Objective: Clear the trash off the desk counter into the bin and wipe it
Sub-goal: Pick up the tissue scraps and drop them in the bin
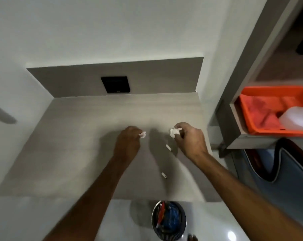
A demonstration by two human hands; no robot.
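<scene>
Head view: both hands pinch white, seemingly crumpled paper scraps (173, 132).

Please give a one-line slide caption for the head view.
Both hands, left and right, pinch white scraps above the counter; two scraps remain, bin below.

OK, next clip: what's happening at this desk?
A person is picking trash off the desk counter. The left hand pinches a small white scrap; the right hand holds a crumpled white piece. Two more white bits lie on the counter. The bin sits on the floor below.
</scene>
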